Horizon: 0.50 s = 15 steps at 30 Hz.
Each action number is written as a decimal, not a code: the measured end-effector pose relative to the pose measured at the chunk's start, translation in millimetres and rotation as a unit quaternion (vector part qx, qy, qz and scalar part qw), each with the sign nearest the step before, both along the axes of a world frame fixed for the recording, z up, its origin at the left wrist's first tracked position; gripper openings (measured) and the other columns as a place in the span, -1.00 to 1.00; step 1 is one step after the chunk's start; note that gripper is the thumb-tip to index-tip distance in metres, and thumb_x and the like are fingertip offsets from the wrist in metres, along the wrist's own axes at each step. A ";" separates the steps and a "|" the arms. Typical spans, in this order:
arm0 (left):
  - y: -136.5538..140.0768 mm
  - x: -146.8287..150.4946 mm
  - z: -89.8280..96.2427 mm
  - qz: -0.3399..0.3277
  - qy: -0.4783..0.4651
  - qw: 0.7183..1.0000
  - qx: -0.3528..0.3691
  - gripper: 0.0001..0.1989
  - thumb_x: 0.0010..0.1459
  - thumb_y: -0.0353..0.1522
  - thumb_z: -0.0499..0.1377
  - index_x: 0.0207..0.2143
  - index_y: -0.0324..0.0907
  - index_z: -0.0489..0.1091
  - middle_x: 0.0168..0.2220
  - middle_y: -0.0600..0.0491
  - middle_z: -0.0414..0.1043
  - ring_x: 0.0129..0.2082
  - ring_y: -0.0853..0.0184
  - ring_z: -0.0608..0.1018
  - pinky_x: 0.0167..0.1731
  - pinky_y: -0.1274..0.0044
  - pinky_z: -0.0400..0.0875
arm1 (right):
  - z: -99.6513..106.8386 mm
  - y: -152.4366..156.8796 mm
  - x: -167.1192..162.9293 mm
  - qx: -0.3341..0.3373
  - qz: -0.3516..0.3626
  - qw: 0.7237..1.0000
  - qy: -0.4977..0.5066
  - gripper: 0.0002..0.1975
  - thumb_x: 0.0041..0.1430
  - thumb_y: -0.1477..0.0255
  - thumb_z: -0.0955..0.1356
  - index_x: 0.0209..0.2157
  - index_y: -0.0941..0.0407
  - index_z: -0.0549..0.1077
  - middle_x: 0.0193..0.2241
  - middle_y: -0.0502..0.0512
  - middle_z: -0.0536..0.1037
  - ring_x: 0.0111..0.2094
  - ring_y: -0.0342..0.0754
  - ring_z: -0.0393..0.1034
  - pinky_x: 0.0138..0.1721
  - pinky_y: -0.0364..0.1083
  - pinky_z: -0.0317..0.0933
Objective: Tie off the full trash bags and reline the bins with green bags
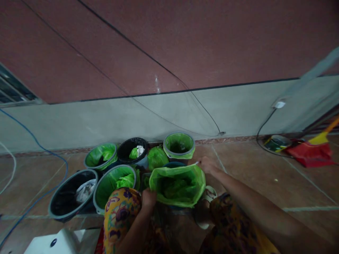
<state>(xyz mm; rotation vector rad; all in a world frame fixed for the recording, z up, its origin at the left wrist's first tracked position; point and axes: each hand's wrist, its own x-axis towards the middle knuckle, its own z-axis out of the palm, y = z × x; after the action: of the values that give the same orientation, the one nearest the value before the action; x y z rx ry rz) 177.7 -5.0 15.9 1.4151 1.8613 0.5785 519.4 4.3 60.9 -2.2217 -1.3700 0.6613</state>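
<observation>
A green plastic bag (196,195) gapes open between my knees, over a bin with a blue rim (174,164) that is mostly hidden. More crumpled green plastic lies inside the bag. My left hand (148,198) is closed on the bag's left edge. At its upper right edge my right hand (208,164) pinches a corner of the bag, pulling that rim outward. Just behind the bag sits a tied-looking green bag (157,158), beside a grey-rimmed bin (179,135) lined in green.
Two green-lined bins (102,145) (134,174) and two black-lined bins (132,139) (51,208) stand at left. A blue hose (39,144) crosses the tiled floor. A red dustpan (309,153) and a cable (258,132) lie right. A white plastic stool (50,243) is at lower left.
</observation>
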 end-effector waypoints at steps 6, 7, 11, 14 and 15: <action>9.9 -6.1 38.6 -0.022 -0.024 0.999 -0.031 -0.81 0.07 -0.38 0.14 -0.56 -0.19 0.47 -0.65 0.06 0.42 -0.61 0.35 0.46 -0.55 0.56 0.24 | 36.4 4.5 -10.1 -0.010 0.078 0.997 -0.012 -0.84 0.03 0.51 0.35 -0.47 0.14 0.62 -0.48 0.12 0.60 -0.42 -0.06 0.43 -0.37 -0.14 0.18; 11.2 -4.2 45.4 -0.021 -0.050 0.998 -0.019 -0.83 0.05 -0.36 0.16 -0.55 -0.19 0.47 -0.64 0.07 0.43 -0.62 0.36 0.45 -0.55 0.56 0.24 | 37.9 4.5 -14.3 -0.002 0.090 0.996 -0.010 -0.82 0.06 0.52 0.34 -0.44 0.15 0.62 -0.42 0.13 0.61 -0.37 -0.05 0.45 -0.33 -0.15 0.20; 11.9 13.4 76.9 -0.009 -0.202 0.979 0.028 -0.86 -0.05 -0.29 0.28 -0.48 -0.19 0.49 -0.59 0.12 0.44 -0.61 0.45 0.38 -0.55 0.61 0.22 | 31.7 7.0 -32.3 0.050 0.111 0.992 0.033 -0.80 0.14 0.49 0.30 -0.39 0.17 0.59 -0.36 0.14 0.62 -0.32 -0.08 0.43 -0.27 -0.16 0.21; 11.2 28.8 104.3 0.000 -0.339 0.941 0.020 -0.73 -0.13 -0.22 0.36 -0.39 -0.20 0.49 -0.49 0.11 0.48 -0.56 0.48 0.38 -0.52 0.63 0.25 | 25.8 14.1 -43.4 0.094 0.069 0.985 0.129 -0.77 0.15 0.41 0.28 -0.42 0.17 0.55 -0.47 0.08 0.56 -0.42 -0.10 0.39 -0.37 -0.17 0.19; 11.5 32.4 112.5 0.009 -0.383 0.924 0.010 -0.69 -0.17 -0.22 0.39 -0.38 -0.20 0.48 -0.45 0.10 0.49 -0.55 0.49 0.39 -0.50 0.63 0.27 | 25.4 16.9 -46.1 0.111 0.042 0.976 0.183 -0.75 0.15 0.38 0.27 -0.42 0.17 0.55 -0.50 0.06 0.54 -0.46 -0.11 0.37 -0.42 -0.17 0.18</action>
<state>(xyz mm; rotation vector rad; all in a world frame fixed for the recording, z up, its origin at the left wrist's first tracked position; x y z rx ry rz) 210.1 6.6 128.4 0.9691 1.2321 0.9917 473.3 21.3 86.3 -1.7709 -1.2827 0.8531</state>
